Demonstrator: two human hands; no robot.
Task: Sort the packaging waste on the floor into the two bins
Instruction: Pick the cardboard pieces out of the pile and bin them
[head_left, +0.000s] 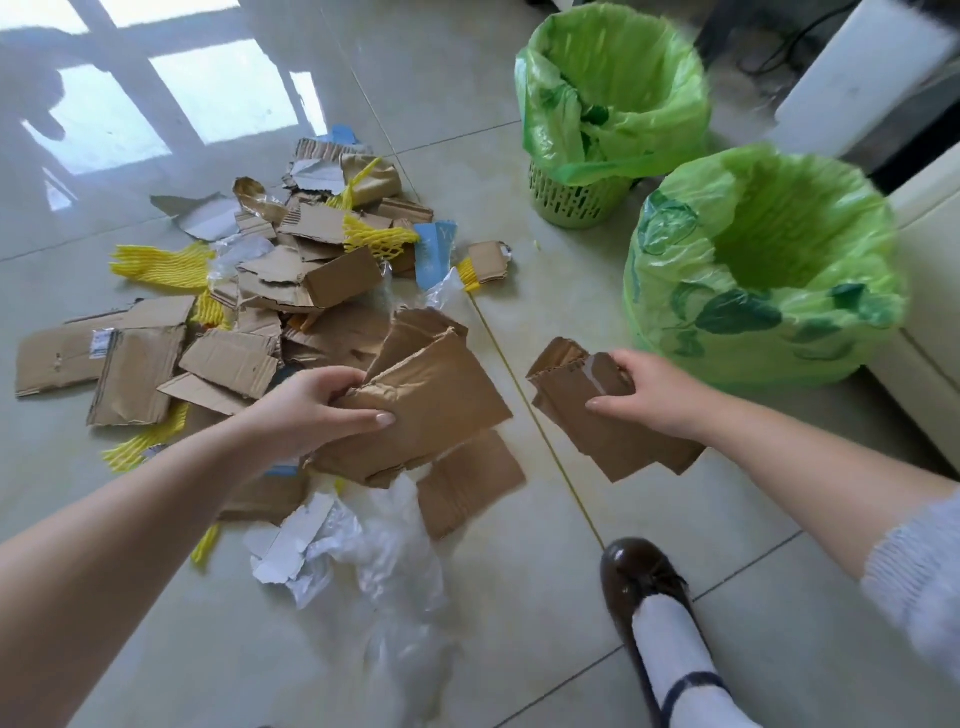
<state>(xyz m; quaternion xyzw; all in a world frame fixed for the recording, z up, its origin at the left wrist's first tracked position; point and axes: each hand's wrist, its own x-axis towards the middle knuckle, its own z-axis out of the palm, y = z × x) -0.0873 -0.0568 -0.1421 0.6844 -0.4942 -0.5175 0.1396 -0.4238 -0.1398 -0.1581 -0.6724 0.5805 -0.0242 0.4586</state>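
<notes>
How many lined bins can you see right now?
2. One green-bagged slotted plastic basket stands farther back, upper middle; the other green-bagged bin is nearer, just beyond the right hand. None seems hidden.

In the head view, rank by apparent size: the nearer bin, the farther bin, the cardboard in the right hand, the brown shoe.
1. Nearer bin
2. Farther bin, though it stands further from the camera, so the true order of the two bins is unsure
3. Cardboard in the right hand
4. Brown shoe, partly cut off
</notes>
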